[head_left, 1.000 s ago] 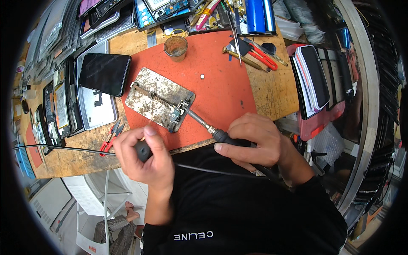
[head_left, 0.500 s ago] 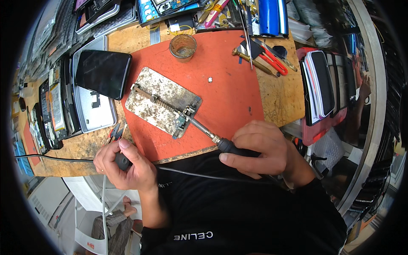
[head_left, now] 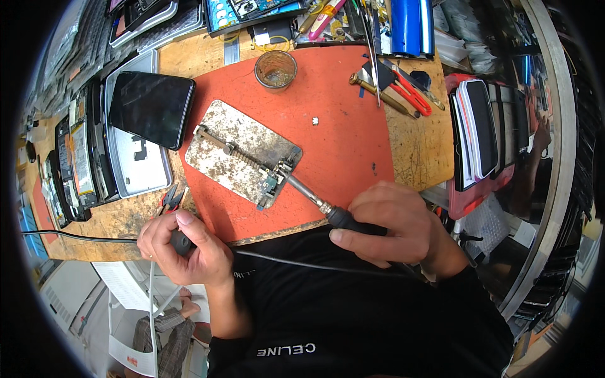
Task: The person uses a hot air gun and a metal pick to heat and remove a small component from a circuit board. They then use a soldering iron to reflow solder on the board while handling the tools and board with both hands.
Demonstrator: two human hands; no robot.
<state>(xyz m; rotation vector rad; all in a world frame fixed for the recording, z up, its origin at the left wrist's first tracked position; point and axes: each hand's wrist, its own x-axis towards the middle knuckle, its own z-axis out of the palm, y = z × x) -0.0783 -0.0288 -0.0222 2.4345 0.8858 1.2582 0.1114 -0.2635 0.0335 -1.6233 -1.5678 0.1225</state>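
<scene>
My right hand [head_left: 394, 227] is closed around the black handle of a soldering iron [head_left: 310, 194]. The iron's metal barrel points up and left, its end at a small green circuit board [head_left: 271, 183]. That board sits at the lower right end of a stained metal clamp plate [head_left: 217, 148] with a spring and rod. My left hand [head_left: 188, 247], near the table's front edge, has its fingers curled around a dark rounded piece [head_left: 181, 242], mostly hidden by the fingers. A black cable [head_left: 82, 234] runs left from this hand, and another stretch crosses toward my right hand.
Under the clamp lies a red mat [head_left: 340, 151] with a tiny silvery part [head_left: 316, 121] and a small jar [head_left: 275, 69]. At left are a black phone [head_left: 153, 108] and pliers [head_left: 171, 199]. Red-handled tools [head_left: 411, 93] lie at right. Seated legs [head_left: 170, 334] show at lower left.
The view has shifted very slightly. Both hands keep their hold, and the iron's end stays at the circuit board on the clamp.
</scene>
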